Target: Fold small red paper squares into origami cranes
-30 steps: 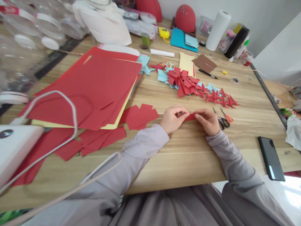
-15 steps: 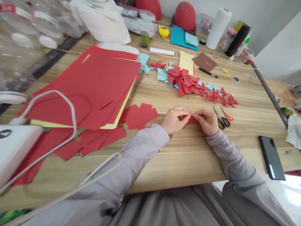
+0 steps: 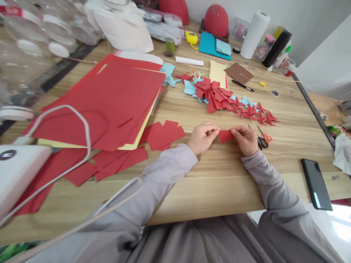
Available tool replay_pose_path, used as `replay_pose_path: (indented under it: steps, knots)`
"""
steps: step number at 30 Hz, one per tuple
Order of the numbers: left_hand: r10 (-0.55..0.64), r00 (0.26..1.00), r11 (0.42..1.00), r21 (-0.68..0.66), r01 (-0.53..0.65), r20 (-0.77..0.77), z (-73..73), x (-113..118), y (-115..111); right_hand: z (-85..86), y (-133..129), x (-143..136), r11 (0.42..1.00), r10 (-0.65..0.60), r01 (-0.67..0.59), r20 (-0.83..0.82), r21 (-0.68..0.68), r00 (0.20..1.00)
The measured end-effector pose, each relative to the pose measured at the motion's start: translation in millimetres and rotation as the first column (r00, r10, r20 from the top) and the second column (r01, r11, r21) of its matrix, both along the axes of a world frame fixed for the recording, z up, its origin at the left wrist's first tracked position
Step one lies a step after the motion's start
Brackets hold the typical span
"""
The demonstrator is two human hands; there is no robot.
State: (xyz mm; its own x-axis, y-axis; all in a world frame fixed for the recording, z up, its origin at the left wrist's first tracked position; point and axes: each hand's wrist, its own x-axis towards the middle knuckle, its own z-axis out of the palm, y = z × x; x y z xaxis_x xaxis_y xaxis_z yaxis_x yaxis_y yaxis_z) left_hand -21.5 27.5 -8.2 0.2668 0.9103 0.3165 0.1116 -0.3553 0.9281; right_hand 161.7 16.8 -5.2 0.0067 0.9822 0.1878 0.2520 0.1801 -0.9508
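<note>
Between my two hands is a small piece of red paper (image 3: 225, 136), its flat face showing. My left hand (image 3: 203, 138) pinches its left end between thumb and fingers. At the other end, my right hand (image 3: 245, 139) grips the paper the same way. Black-handled scissors (image 3: 262, 142) lie partly hidden behind my right hand, with orange-handled scissors (image 3: 265, 136) beside them. To the left of my left hand are loose red paper pieces (image 3: 166, 136). Beyond my hands lies a heap of folded red paper shapes (image 3: 212, 93), with light blue ones among them.
A stack of large red sheets (image 3: 109, 98) covers the left side, crossed by a white cable (image 3: 87, 135) from a white device (image 3: 24, 171). A phone (image 3: 316, 183) lies at the right. Farther back are a black pen (image 3: 242, 85), brown paper (image 3: 239, 73) and a yellow tape measure (image 3: 191, 37).
My hands have moved slightly apart, the right one to the right. More of the red paper now shows between them, and my right hand covers more of the black-handled scissors.
</note>
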Motion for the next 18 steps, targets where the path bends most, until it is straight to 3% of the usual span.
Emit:
replay_pose_path:
  steps: [6,13,18]
  knots:
    - [-0.018,1.0,0.999,-0.037,0.018,-0.008,-2.3,0.2,1.9,0.6,1.1,1.1,1.0,0.025,-0.025,0.018,0.011,1.0]
    - [-0.029,0.998,0.998,-0.054,0.025,-0.063,-0.4,1.1,1.1,0.2,1.2,-1.2,0.994,-0.111,0.111,-0.061,-0.002,0.992]
    - [-0.076,0.997,0.991,-0.113,0.074,-0.012,-0.2,-0.4,1.3,-0.3,-0.5,0.3,0.995,-0.099,0.099,-0.034,-0.004,0.995]
